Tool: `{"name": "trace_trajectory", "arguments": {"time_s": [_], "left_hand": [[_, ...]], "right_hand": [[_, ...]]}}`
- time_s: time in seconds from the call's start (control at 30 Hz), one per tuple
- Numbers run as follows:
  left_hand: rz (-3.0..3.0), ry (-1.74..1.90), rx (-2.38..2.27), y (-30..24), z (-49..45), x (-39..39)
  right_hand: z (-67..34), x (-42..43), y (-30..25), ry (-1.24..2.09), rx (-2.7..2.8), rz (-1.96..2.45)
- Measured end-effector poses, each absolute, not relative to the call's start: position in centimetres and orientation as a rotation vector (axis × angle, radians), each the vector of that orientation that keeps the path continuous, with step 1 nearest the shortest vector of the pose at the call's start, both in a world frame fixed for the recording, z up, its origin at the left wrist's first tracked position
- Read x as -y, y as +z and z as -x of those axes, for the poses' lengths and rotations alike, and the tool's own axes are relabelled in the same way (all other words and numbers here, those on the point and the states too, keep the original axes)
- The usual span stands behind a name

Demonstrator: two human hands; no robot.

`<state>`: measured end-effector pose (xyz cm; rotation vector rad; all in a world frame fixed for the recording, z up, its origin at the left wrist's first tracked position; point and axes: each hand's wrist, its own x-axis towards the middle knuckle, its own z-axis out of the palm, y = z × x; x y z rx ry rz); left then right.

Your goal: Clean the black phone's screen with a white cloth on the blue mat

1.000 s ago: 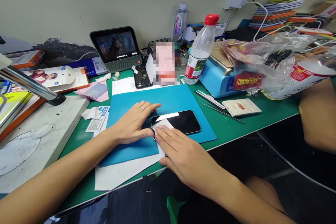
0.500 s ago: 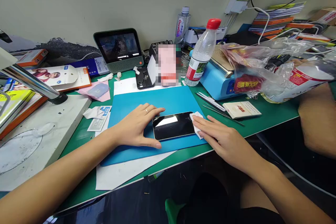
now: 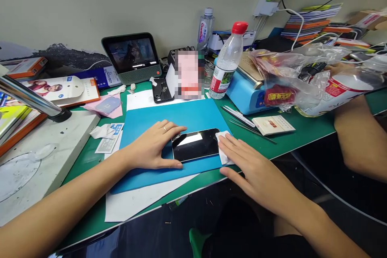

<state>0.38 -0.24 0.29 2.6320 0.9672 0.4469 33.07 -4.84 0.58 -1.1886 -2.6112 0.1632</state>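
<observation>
A smartphone (image 3: 196, 149) with a black, glossy screen lies face up on the blue mat (image 3: 178, 111), and a bright patch reflects on its glass. My left hand (image 3: 154, 143) brackets the phone's left end, index finger along the far edge and thumb along the near edge. At the opposite end, my right hand (image 3: 244, 161) presses a folded white tissue (image 3: 223, 149) with its fingertips, against the phone's right edge and the mat. The right thumb is spread away from the fingers. White paper (image 3: 136, 203) sticks out from under the mat.
Right of the mat lie tweezers (image 3: 254, 131), pens and a cigarette box (image 3: 273, 124). Behind are a red-capped bottle (image 3: 226, 64), a blue device (image 3: 246, 98), an open black phone part (image 3: 163, 90) and a smart display (image 3: 131, 58). Another person's arm (image 3: 356, 137) is at right.
My right hand has shifted slightly toward me with the tissue, its thumb now spread out. My left hand stays at the phone. The other person's arm has moved forward among the plastic bags.
</observation>
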Motion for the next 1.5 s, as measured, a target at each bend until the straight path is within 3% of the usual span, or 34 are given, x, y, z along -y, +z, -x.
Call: {"name": "trace_trajectory", "arguments": {"time_s": [0.4,0.97,1.5], "left_hand": [[-2.638,0.442,-0.918,0.4,-0.5,0.3],[-2.640,0.453,-0.930,0.5,-0.6,0.4],[-2.525,0.618,-1.274,0.2,-0.5,0.1]], "right_hand": [[-26.2,5.9,0.4,0.323,2.735,0.810],[-26.4,4.9,0.7,0.333,2.699,0.740],[-30.2,-2.1,1.8,0.299,2.545,1.160]]}}
